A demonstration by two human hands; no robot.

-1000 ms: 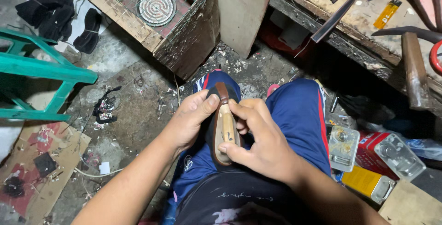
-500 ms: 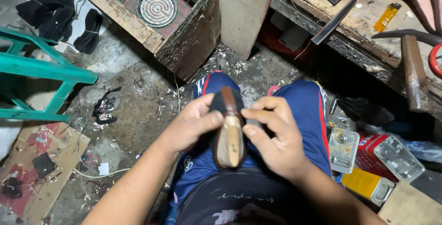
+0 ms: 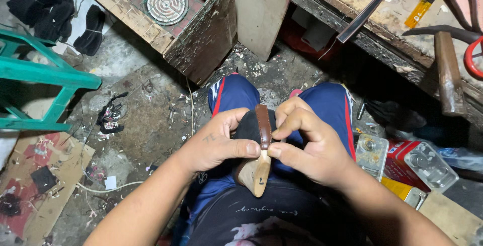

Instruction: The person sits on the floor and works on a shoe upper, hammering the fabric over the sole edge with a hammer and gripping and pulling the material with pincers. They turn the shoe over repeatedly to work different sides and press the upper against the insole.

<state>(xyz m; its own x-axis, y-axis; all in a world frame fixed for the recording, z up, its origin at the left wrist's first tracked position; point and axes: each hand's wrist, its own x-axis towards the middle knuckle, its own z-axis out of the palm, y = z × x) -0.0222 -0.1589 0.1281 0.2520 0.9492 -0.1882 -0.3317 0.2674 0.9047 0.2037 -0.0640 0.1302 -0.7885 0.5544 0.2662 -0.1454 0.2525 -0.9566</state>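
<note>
- Your left hand (image 3: pixel 214 148) and right hand (image 3: pixel 309 148) both pinch the same piece: a pale wooden shoe last with a dark upper pulled over it (image 3: pixel 255 168), resting over your lap between your blue-trousered knees (image 3: pixel 229 95).
- A narrow brown leather strap with stitched edges (image 3: pixel 262 125) runs along the top of the last, directly between your 2 grips.
- Your left thumb (image 3: pixel 241 149) presses in from the left of the strap; your right thumb and forefinger close on it from the right, so both hands are pressed together on the strap, not spread.
- The wooden last looks rigid and fairly light, so I judge it will take firm pressure without giving. Its bare pale end points toward your body, below both grips, and looks smooth enough to slip.
- The strap and dark upper look soft and pliable; they will likely shift or crease under the fingers, so hold at the strap's edges, where you are now.
- Away from the grips, to your right, lie clear plastic containers beside a red box (image 3: pixel 422 163); beyond them a wooden-handled hammer (image 3: pixel 448 75) rests on the bench.
- To your left stands a green plastic stool (image 3: pixel 45 75).
</note>
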